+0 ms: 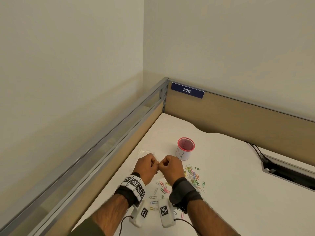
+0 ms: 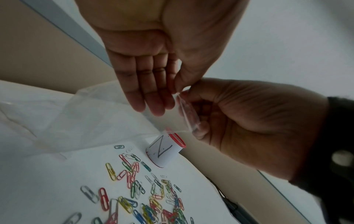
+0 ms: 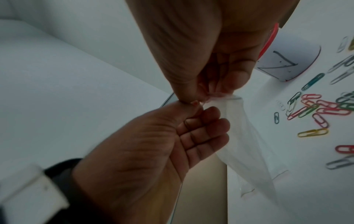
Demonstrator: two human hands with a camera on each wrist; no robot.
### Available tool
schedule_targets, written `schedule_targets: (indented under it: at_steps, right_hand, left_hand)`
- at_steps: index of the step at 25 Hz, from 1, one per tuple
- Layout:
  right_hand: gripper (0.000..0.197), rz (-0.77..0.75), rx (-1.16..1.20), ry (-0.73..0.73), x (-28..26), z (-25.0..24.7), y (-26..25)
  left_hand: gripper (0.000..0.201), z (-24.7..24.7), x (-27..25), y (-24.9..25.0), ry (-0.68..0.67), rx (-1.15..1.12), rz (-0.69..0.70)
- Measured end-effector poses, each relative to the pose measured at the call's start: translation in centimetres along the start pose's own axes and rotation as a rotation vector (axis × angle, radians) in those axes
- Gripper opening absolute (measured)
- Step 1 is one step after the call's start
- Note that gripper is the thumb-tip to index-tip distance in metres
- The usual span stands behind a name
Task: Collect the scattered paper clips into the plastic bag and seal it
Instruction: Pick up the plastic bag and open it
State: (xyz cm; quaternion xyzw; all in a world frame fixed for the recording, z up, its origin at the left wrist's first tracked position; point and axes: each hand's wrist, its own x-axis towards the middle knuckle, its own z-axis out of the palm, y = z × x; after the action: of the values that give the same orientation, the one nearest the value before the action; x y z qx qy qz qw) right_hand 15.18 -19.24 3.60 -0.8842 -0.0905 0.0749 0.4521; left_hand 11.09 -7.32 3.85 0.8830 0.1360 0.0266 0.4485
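A clear plastic bag (image 1: 144, 152) hangs over the white desk between my hands, which meet just above the desk. My left hand (image 1: 153, 166) pinches the bag's top edge between thumb and forefinger; in the left wrist view the other fingers (image 2: 151, 91) of that hand (image 2: 176, 89) point down fairly straight. My right hand (image 1: 163, 166) grips the same edge (image 2: 188, 112) with curled fingers, and the bag (image 3: 249, 144) trails down to the desk below it (image 3: 199, 94). Several coloured paper clips (image 1: 192, 176) lie scattered on the desk (image 2: 143, 194) right of and behind my wrists.
A white cup (image 1: 185, 149) with a pink rim stands behind the clips. Beige partition walls close the desk's left and far sides, with a blue plate (image 1: 187, 90) reading 376. A dark cable slot (image 1: 289, 174) and cables (image 1: 255, 149) sit at the right.
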Motion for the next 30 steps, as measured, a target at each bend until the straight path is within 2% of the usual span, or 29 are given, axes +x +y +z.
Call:
schedule_targets:
  at_steps: [4,7,9,12,15,18,22,26,28,30]
  right_hand:
    - [0.012,0.0,-0.024,0.008,0.0,0.3,-0.3]
    - [0.01,-0.028,0.039,-0.002,0.3,-0.3,-0.5]
    - [0.01,-0.042,0.059,-0.027,0.5,-0.7,-0.5]
    - [0.01,-0.028,0.088,-0.052,0.4,-0.8,-0.4]
    - [0.012,-0.02,0.05,-0.029,0.3,-0.4,-0.4]
    - [0.014,-0.015,-0.03,0.024,0.2,0.1,-0.5]
    - [0.015,0.035,-0.079,0.087,0.6,-0.3,-0.3]
    - [0.012,0.07,-0.187,0.165,0.8,-1.0,0.4]
    - [0.01,0.065,-0.216,0.142,0.6,-1.1,0.9]
    - [0.011,0.028,-0.17,0.018,0.2,-1.1,1.0]
  left_hand:
    - [0.014,-0.1,-0.1,-0.2,-0.001,-0.017,-0.006]
    - [0.014,-0.3,-0.1,-0.6,-0.009,-0.282,-0.071]
    - [0.017,-0.6,0.2,-1.0,-0.048,-0.363,-0.096]
    - [0.02,-0.9,0.4,-1.1,-0.083,-0.297,-0.045]
    - [0.021,-0.6,0.5,-0.7,-0.06,-0.108,0.011]
    - [0.021,-0.1,0.6,0.0,-0.012,0.04,0.008]
    - [0.029,0.4,0.2,0.4,0.017,0.091,-0.025]
    - [0.027,0.0,0.1,0.6,0.023,0.173,-0.008]
    - [0.025,-0.5,0.2,0.8,0.019,0.209,0.008]
    - [0.025,-0.6,0.2,0.9,0.002,0.208,0.023]
